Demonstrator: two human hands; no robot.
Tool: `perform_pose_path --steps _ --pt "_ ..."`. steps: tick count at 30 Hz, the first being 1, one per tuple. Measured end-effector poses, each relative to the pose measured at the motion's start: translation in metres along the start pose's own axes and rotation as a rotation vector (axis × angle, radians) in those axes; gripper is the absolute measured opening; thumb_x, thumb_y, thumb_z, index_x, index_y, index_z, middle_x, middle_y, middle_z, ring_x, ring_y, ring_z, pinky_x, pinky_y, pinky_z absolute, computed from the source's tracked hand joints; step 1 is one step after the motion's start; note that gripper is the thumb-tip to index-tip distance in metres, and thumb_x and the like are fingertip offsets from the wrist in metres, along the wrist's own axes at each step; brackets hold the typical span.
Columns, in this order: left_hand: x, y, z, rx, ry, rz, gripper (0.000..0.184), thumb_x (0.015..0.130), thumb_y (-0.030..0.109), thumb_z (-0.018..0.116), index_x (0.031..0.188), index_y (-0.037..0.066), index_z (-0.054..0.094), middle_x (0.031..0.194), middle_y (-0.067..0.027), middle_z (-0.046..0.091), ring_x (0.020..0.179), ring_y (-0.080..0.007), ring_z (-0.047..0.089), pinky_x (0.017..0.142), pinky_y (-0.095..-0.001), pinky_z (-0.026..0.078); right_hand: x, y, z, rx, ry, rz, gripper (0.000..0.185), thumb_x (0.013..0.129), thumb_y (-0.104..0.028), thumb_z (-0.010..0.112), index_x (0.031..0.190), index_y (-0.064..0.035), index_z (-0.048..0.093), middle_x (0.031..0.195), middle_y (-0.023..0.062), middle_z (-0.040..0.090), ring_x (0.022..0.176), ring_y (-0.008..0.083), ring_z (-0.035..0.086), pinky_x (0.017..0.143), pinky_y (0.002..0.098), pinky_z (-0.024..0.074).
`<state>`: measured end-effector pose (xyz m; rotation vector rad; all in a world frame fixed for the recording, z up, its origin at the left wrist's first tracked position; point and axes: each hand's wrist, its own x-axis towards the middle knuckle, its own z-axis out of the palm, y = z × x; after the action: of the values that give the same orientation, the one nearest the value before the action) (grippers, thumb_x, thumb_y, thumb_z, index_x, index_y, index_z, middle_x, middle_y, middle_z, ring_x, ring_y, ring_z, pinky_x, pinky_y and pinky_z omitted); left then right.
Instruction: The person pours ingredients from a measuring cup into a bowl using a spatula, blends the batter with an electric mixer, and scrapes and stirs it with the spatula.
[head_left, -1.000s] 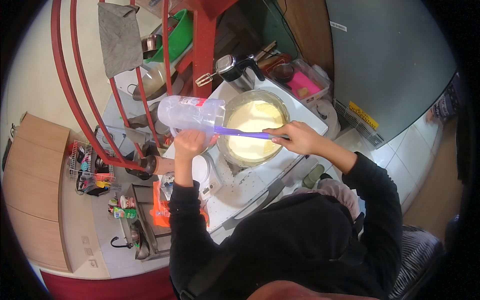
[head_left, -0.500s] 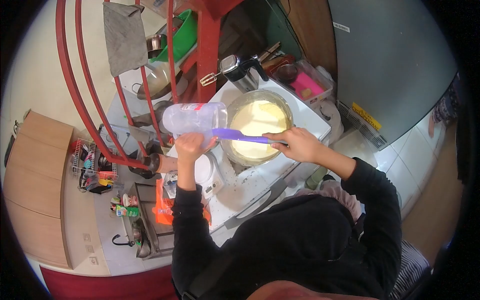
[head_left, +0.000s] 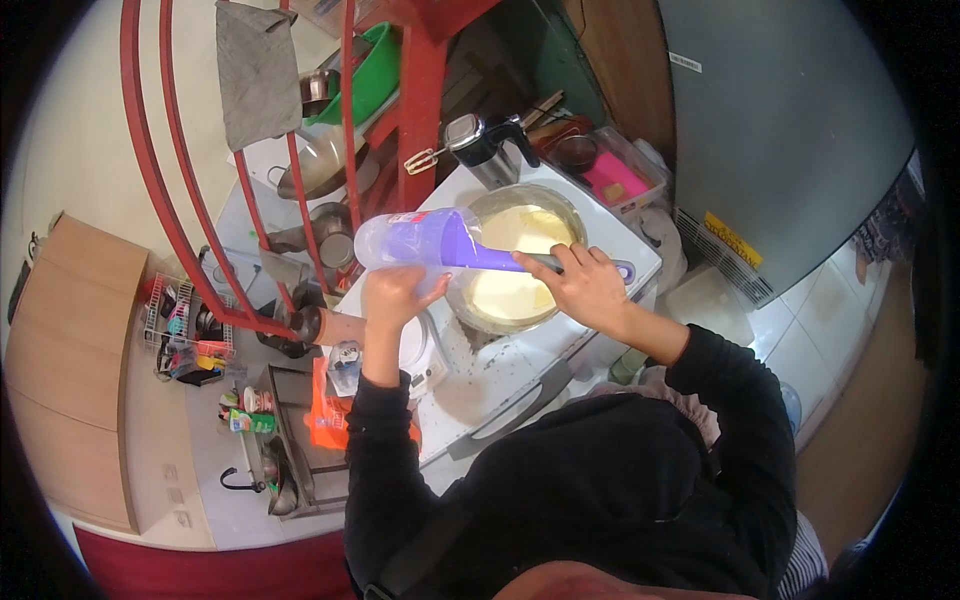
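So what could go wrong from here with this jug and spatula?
The jug lies tilted with its mouth just over the edge of the bowl, so drips might land on the rim or the white top. Only the left hand holds it, so a hard scrape with the spatula could twist it loose. The mixer stands close to the bowl and might get knocked.

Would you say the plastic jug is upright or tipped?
Tipped: the plastic jug is sideways in the left hand, mouth toward the bowl.
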<state>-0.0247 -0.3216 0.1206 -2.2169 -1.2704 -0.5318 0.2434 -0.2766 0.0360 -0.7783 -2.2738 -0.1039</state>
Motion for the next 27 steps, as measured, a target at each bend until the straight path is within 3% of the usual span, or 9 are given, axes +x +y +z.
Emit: perform_pose_path --steps 1,4,7,10,13,16,19,25,27 --pt "0.003 0.003 -0.001 0.018 -0.022 0.018 0.043 0.064 0.032 0.072 0.044 0.009 0.041 0.041 -0.0050 0.042 0.035 -0.0198 0.044 0.036 -0.0303 0.035 0.002 -0.002 0.001 -0.001 0.011 -0.010 0.044 0.077 -0.014 0.049 0.120 -0.0173 0.047 0.074 0.0100 0.055 0.064 0.0248 0.058 0.055 0.0334 0.0460" --pt "0.004 0.011 0.002 0.063 -0.023 0.189 0.043 0.065 0.033 0.071 0.045 0.010 0.040 0.041 -0.0029 0.041 0.035 -0.0179 0.044 0.036 -0.0294 0.036 0.018 -0.011 -0.006 0.145 -0.226 0.264 0.030 0.083 -0.018 0.045 0.112 -0.0131 0.051 0.066 0.0103 0.056 0.059 0.0267 0.059 0.052 0.0362 0.0470" --pt "0.009 0.018 0.004 0.082 -0.013 0.318 0.044 0.065 0.034 0.071 0.045 0.012 0.039 0.040 -0.0009 0.039 0.035 -0.0160 0.044 0.036 -0.0278 0.036 0.029 -0.007 0.010 0.188 -0.223 0.362 0.026 0.087 -0.025 0.045 0.105 -0.0081 0.050 0.058 0.0153 0.056 0.050 0.0301 0.058 0.043 0.0402 0.0447" --pt "0.017 0.019 0.003 0.085 -0.015 0.339 0.044 0.065 0.034 0.071 0.046 0.012 0.038 0.040 -0.0002 0.038 0.036 -0.0153 0.044 0.036 -0.0263 0.035 0.027 -0.018 0.025 0.358 -0.245 0.349 0.025 0.086 -0.026 0.046 0.096 -0.0043 0.052 0.056 0.0185 0.055 0.052 0.0305 0.059 0.042 0.0391 0.0443" --pt "0.019 0.023 0.004 0.120 -0.016 0.353 0.044 0.063 0.036 0.072 0.045 0.013 0.038 0.041 -0.0006 0.038 0.036 -0.0158 0.042 0.035 -0.0267 0.034 0.023 -0.009 0.055 0.605 -0.103 0.245 0.027 0.088 -0.029 0.044 0.094 -0.0037 0.053 0.054 0.0145 0.054 0.043 0.0242 0.055 0.037 0.0337 0.0419" --pt "0.012 0.022 0.017 0.094 -0.025 0.383 0.042 0.063 0.033 0.071 0.046 0.013 0.038 0.042 -0.0001 0.037 0.037 -0.0152 0.043 0.036 -0.0258 0.035 0.029 0.003 0.031 1.208 -0.693 0.634 0.031 0.090 -0.033 0.042 0.089 -0.0049 0.055 0.053 0.0070 0.050 0.038 0.0144 0.049 0.035 0.0267 0.0383" --pt "0.007 0.020 0.023 0.058 -0.013 0.397 0.040 0.064 0.031 0.070 0.047 0.013 0.038 0.043 0.0006 0.038 0.038 -0.0146 0.044 0.037 -0.0247 0.036 0.025 0.016 0.032 1.511 -0.892 0.766 0.036 0.091 -0.039 0.037 0.091 -0.0069 0.054 0.053 -0.0004 0.043 0.035 0.0063 0.039 0.033 0.0203 0.0326" --pt "0.019 0.021 0.011 0.090 0.004 0.391 0.041 0.064 0.031 0.070 0.047 0.012 0.039 0.044 0.0010 0.040 0.039 -0.0136 0.044 0.039 -0.0233 0.036 0.016 0.017 0.052 2.359 -1.225 0.919 0.038 0.094 -0.040 0.026 0.101 -0.0079 0.045 0.050 -0.0039 0.036 0.031 0.0029 0.030 0.027 0.0180 0.0276" --pt "0.020 0.021 0.011 0.071 0.001 0.372 0.040 0.064 0.032 0.070 0.047 0.012 0.040 0.044 0.0010 0.040 0.039 -0.0135 0.044 0.039 -0.0232 0.036 0.013 0.012 0.055 2.473 -1.224 0.911 0.035 0.094 -0.038 0.026 0.099 -0.0085 0.043 0.049 -0.0034 0.036 0.031 0.0035 0.032 0.025 0.0179 0.0268"
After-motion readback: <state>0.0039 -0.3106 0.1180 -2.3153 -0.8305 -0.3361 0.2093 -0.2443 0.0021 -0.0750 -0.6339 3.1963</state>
